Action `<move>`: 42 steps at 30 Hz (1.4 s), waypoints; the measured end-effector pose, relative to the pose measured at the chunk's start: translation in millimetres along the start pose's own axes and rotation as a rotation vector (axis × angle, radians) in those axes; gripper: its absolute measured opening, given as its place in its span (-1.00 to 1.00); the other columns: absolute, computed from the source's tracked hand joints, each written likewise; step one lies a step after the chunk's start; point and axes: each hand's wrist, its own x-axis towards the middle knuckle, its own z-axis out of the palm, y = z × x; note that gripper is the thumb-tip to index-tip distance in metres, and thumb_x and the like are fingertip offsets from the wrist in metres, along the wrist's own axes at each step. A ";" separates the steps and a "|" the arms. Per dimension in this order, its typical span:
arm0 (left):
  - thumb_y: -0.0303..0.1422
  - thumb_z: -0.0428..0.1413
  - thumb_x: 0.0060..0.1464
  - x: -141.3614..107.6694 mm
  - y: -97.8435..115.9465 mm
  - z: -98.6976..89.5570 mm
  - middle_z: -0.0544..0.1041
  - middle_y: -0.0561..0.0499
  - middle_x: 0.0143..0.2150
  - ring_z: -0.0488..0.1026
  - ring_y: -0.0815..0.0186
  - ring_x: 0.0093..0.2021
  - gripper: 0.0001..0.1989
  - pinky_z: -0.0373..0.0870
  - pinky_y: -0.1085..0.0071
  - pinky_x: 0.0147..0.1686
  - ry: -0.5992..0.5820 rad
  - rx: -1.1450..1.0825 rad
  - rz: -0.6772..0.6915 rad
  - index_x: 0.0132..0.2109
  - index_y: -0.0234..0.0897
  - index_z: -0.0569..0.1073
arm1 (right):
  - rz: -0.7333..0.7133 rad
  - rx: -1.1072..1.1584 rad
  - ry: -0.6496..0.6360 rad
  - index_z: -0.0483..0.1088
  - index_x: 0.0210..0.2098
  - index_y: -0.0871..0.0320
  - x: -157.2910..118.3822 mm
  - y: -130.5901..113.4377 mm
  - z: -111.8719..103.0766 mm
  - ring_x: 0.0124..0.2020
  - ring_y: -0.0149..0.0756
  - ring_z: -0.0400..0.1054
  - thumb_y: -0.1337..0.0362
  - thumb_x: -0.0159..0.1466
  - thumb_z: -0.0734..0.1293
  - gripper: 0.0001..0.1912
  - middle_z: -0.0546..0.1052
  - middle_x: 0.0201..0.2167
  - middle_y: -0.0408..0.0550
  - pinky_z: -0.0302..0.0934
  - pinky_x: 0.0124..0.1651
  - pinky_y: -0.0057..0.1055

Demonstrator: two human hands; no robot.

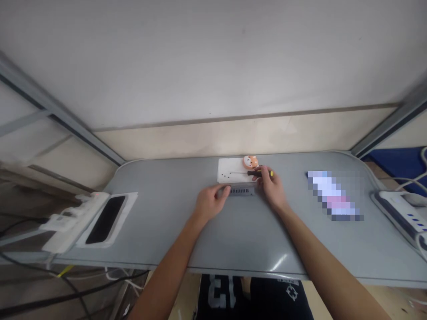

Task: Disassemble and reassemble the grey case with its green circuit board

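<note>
My right hand [271, 181] is closed round a screwdriver [255, 173] with a black and yellow handle; its thin shaft points left over a white sheet of paper [223, 165]. Several small dark pieces, too small to make out, lie on the sheet near the shaft's tip. My left hand [212, 201] pinches the left end of a grey slotted bar [243, 191], which lies on the table in front of the sheet. At the sheet's back right edge sits an orange and white animal-faced object [250, 162], just behind the screwdriver handle.
On the grey table [156, 213], a black phone [106, 219] lies on white paper beside a white power strip [78, 226] at left. A blurred-out device [333, 198] lies at right, near another power strip [405, 215] with cables. A wall [233, 138] stands behind.
</note>
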 end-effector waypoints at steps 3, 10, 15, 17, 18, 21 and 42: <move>0.00 -0.11 0.39 -0.2 1.0 1.6 0.43 0.05 -0.58 0.31 0.33 -0.53 -0.44 0.13 0.39 -0.44 0.043 0.028 -0.077 -0.23 -0.23 0.65 | 0.039 0.150 0.043 0.53 -0.21 0.09 1.7 -2.2 -3.0 -0.52 -0.39 0.25 -0.24 0.33 0.27 -0.48 0.54 -0.45 -0.12 0.11 -0.42 -0.40; -0.01 -0.12 0.37 0.3 4.4 7.6 0.31 0.06 -0.62 0.22 0.33 -0.55 -0.42 0.01 0.36 -0.43 0.136 0.014 -0.158 -0.50 -0.24 0.42 | 0.089 0.440 0.085 0.51 -0.38 0.13 -0.1 -13.9 -9.0 -0.58 -0.44 0.19 -0.05 0.24 0.36 -0.65 0.40 -0.61 -0.16 0.06 -0.51 -0.45; -0.05 -0.10 0.38 2.3 -0.1 12.5 0.30 0.06 -0.60 0.23 0.33 -0.53 -0.44 0.03 0.37 -0.43 0.221 -0.010 -0.205 -0.54 -0.24 0.34 | 0.098 0.556 0.212 0.46 -0.48 0.13 1.7 -17.7 -17.4 -0.59 -0.49 0.17 0.07 0.13 0.39 -0.75 0.35 -0.57 -0.18 0.05 -0.57 -0.50; -0.06 -0.11 0.39 3.1 -3.3 14.7 0.32 0.06 -0.60 0.27 0.32 -0.52 -0.44 0.08 0.37 -0.44 0.234 -0.033 -0.225 -0.53 -0.24 0.36 | 0.079 0.600 0.256 0.43 -0.52 0.14 4.0 -17.8 -21.7 -0.59 -0.50 0.17 0.09 0.10 0.40 -0.76 0.36 -0.52 -0.18 0.04 -0.60 -0.50; -0.07 -0.12 0.40 3.5 -4.7 15.6 0.35 0.06 -0.59 0.29 0.32 -0.52 -0.44 0.11 0.37 -0.44 0.239 -0.042 -0.230 -0.51 -0.24 0.38 | 0.071 0.615 0.271 0.42 -0.53 0.14 5.1 -17.8 -23.7 -0.59 -0.51 0.17 0.11 0.09 0.41 -0.76 0.37 -0.50 -0.17 0.04 -0.60 -0.50; -0.12 -0.13 0.43 3.9 -5.7 16.0 0.54 -0.02 -0.42 0.45 0.25 -0.36 -0.51 0.30 0.34 -0.32 0.330 -0.040 -0.113 -0.35 -0.24 0.52 | 0.065 0.630 0.291 0.41 -0.55 0.14 6.8 -17.4 -27.7 -0.58 -0.51 0.18 0.14 0.06 0.40 -0.80 0.37 -0.48 -0.17 0.05 -0.61 -0.51; -0.27 0.19 0.34 2.2 8.8 22.0 0.70 0.03 -0.04 0.57 0.19 0.00 -0.88 0.13 0.11 0.06 0.348 0.259 0.427 -0.11 -0.03 0.64 | 0.066 0.548 0.257 0.39 -0.57 0.13 6.6 -7.2 -28.9 -0.62 -0.48 0.15 0.11 0.08 0.37 -0.77 0.30 -0.58 -0.18 -0.05 -0.63 -0.46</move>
